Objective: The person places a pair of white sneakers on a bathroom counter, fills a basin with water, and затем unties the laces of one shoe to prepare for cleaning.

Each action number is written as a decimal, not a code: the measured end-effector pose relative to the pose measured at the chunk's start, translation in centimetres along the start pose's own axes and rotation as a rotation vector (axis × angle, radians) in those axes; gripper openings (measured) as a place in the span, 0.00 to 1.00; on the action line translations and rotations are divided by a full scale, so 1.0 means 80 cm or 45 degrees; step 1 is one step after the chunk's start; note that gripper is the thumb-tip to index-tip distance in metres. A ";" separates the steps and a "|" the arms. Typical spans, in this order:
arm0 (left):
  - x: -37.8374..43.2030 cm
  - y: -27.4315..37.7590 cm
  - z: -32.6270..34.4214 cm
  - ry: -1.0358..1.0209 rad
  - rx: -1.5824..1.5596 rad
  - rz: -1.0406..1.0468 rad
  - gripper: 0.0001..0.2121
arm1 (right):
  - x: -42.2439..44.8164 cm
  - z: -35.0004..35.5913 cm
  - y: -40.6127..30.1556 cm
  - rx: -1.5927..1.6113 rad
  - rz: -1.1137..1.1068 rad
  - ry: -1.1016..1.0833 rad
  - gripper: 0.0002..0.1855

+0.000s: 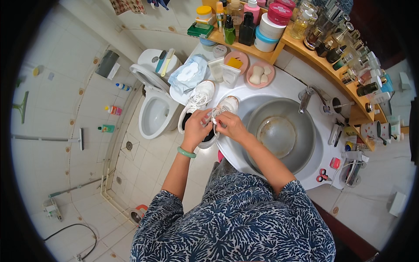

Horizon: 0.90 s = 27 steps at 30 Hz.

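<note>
Two white lace-up shoes sit side by side at the left edge of the washbasin counter. My left hand point(197, 127), below a green bangle point(186, 152), is over the opening of the right-hand shoe point(230, 104), its fingers at the laces. My right hand point(231, 125) pinches the white shoelace point(214, 118), which looks knotted or looped between my hands. Whether my left fingers also grip the lace is partly hidden. The other shoe point(200, 95) stands just left, its laces on and its dark inside showing.
A grey metal basin point(278, 134) sits in the sink under the faucet point(306, 98). Behind the shoes lie a wipes pack point(189, 73), white tubes point(230, 74) and pink soap dishes point(261, 74). Scissors point(323, 176) lie at right. A toilet point(155, 113) stands left; bottles crowd the wooden shelf point(327, 62).
</note>
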<state>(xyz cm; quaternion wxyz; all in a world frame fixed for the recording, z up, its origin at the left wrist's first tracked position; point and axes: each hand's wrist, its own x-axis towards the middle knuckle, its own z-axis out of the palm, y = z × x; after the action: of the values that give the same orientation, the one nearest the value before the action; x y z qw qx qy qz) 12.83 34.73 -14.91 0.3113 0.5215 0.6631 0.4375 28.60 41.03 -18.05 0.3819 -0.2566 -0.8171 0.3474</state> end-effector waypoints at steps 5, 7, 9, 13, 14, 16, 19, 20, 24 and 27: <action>0.018 0.020 -0.026 -0.328 0.452 0.342 0.07 | 0.006 -0.001 -0.009 -0.107 -0.100 -0.059 0.07; 0.027 0.021 -0.030 -0.407 0.509 0.357 0.06 | 0.004 -0.002 -0.006 -0.138 -0.103 -0.068 0.07; 0.033 0.020 -0.030 -0.488 0.565 0.371 0.06 | 0.006 -0.003 -0.006 -0.168 -0.104 -0.078 0.07; 0.035 0.015 -0.024 -0.519 0.702 0.503 0.05 | 0.013 -0.009 -0.017 -0.197 -0.161 -0.086 0.07; 0.034 0.016 -0.024 -0.506 0.709 0.500 0.06 | 0.014 -0.009 -0.019 -0.186 -0.165 -0.081 0.07; 0.033 0.006 -0.021 -0.428 0.716 0.502 0.05 | 0.011 -0.005 -0.014 -0.173 -0.120 -0.086 0.07; 0.027 0.005 -0.024 -0.258 0.517 0.341 0.05 | 0.004 -0.004 -0.013 -0.092 -0.003 -0.068 0.07; 0.024 0.006 -0.025 -0.163 0.314 0.178 0.04 | 0.002 -0.005 -0.012 -0.022 0.065 -0.047 0.08; 0.002 -0.039 -0.005 -0.046 -0.391 -0.365 0.05 | 0.001 0.000 -0.015 0.096 0.126 -0.026 0.08; -0.011 -0.040 0.001 -0.006 -0.736 -0.521 0.07 | -0.002 0.001 -0.015 0.118 0.162 -0.040 0.09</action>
<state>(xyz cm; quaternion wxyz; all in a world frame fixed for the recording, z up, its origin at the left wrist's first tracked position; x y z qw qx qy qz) 11.75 33.69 -17.89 0.5289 0.2693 0.6017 0.5345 28.40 40.13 -17.23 0.3577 -0.2846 -0.7879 0.4126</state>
